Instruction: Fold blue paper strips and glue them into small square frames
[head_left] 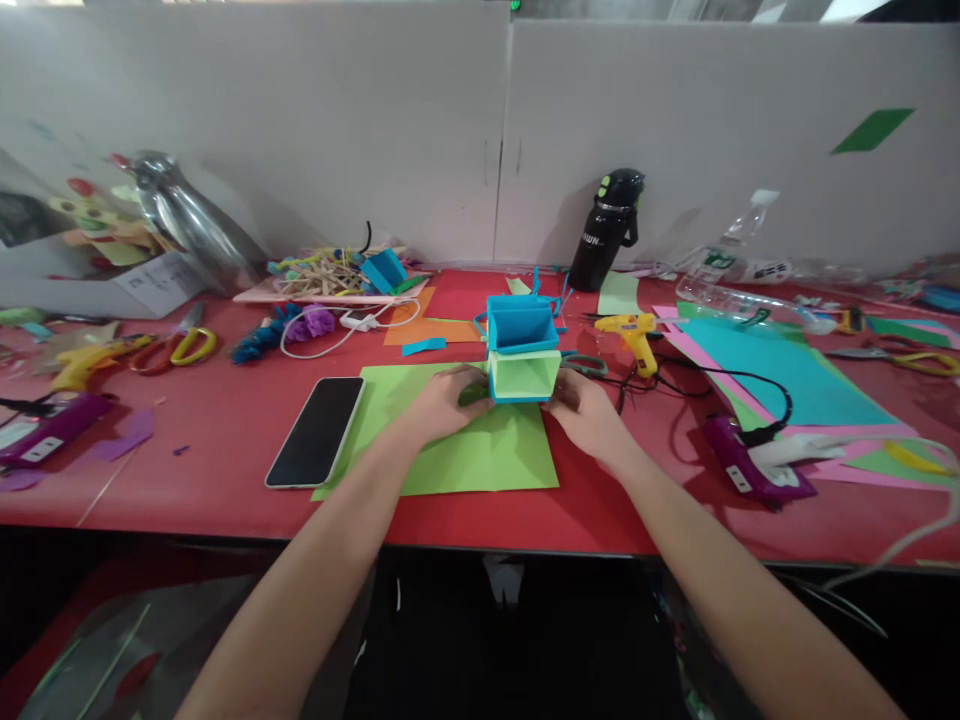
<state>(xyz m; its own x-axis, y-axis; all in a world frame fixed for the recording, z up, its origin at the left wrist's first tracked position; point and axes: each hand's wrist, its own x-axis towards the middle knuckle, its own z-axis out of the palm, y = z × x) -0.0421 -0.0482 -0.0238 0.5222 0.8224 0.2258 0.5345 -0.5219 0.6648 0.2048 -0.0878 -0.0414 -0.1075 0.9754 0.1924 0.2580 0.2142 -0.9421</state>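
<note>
A small folded-paper box model [523, 325] stands upright over the light green sheet [480, 455]. Its upper box is blue and open at the top; the lower one is pale green, with its open side facing me and blue along its bottom edge. My left hand [452, 402] grips the model low on its left side, fingers partly hidden behind it. On the opposite side, my right hand [583, 408] holds its lower right edge, with the fingertips partly out of sight. Thin blue strips stick up behind the upper box.
Left of the sheet lies a phone [316, 432]. Yellow glue guns [632, 335] with cords lie on both sides, near purple power strips [756, 462]. Behind are a black bottle [606, 230], a pile of sticks [322, 275] and a metal jug [191, 220]. Coloured paper [787, 370] lies right.
</note>
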